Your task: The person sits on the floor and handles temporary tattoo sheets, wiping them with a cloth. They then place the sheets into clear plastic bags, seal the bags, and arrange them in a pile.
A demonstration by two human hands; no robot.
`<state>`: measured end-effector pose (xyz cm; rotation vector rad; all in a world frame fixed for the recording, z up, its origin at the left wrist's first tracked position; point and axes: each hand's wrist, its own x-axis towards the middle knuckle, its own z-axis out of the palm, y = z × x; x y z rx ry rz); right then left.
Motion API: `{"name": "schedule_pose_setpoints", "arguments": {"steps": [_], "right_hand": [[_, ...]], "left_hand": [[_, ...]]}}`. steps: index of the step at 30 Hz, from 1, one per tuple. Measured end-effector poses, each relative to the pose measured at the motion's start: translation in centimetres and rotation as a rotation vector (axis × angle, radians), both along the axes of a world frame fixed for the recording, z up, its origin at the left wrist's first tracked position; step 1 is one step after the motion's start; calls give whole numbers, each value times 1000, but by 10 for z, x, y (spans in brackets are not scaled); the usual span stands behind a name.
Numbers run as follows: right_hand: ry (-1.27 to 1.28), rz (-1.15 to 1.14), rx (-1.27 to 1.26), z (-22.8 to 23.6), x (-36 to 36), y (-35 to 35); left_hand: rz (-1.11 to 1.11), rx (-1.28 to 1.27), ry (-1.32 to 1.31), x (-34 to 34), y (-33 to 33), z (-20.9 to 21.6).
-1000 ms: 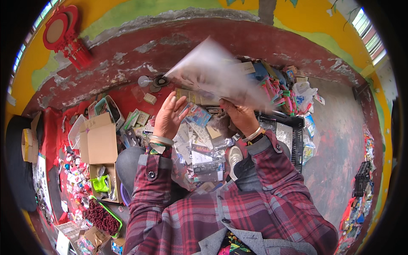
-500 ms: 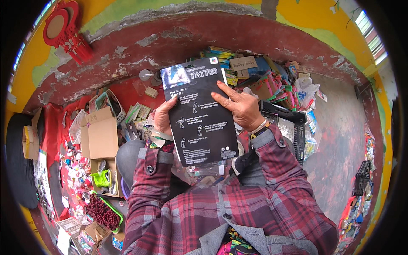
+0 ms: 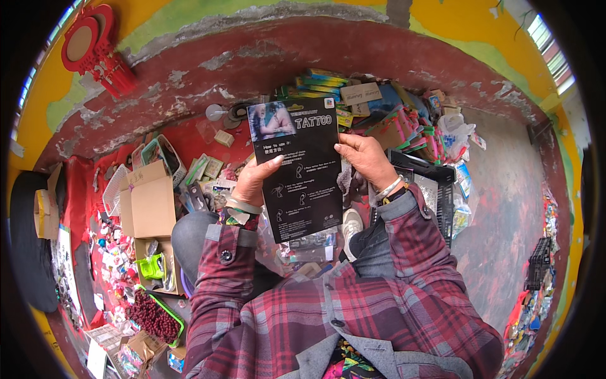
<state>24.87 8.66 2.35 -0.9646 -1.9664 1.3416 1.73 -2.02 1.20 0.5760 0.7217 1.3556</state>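
"What have you got up in front of you?"

"A flat black package [image 3: 303,189], raised over the cluttered floor [image 3: 492,215] in front of my body, printed face toward my view. I'd judge this step as looking over that face."

"And your hands?"

"Both closed in on it. My left hand [image 3: 252,183] grips the left edge, thumb across the front, its other fingers mostly tucked out of sight behind. My right hand [image 3: 369,161] pinches the right edge nearer the top, fingertips just over the border. I can't tell how hard either is pressing."

"What would the next move call for?"

"To my mind, an even hold on both edges if I turn it or lower it. If one hand lets go, the other should have a firmer pinch first, or the package could swing. The black crate [image 3: 421,165] is nearby on my right, so I'd want clearance there."

"How does it look?"

"Tall, rectangular and flat, with no bend I can see; probably stiff card. It slants slightly, lower end toward my right. There's a colour photograph [image 3: 273,122] at the upper left, a hang slot [image 3: 295,107] along the top, a small pale square [image 3: 328,102] in the upper right corner, and white lettering with little line drawings [image 3: 299,169] below."
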Motion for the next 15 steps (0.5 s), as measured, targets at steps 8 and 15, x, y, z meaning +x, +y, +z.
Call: {"name": "schedule_pose_setpoints", "arguments": {"steps": [8,15], "right_hand": [[151,-113,-123,0,-1,-5],[231,-120,-225,-3,-1,-4]], "left_hand": [[-19,-40,29,2,2,-2],[-14,1,53,-1,4,-6]]}}
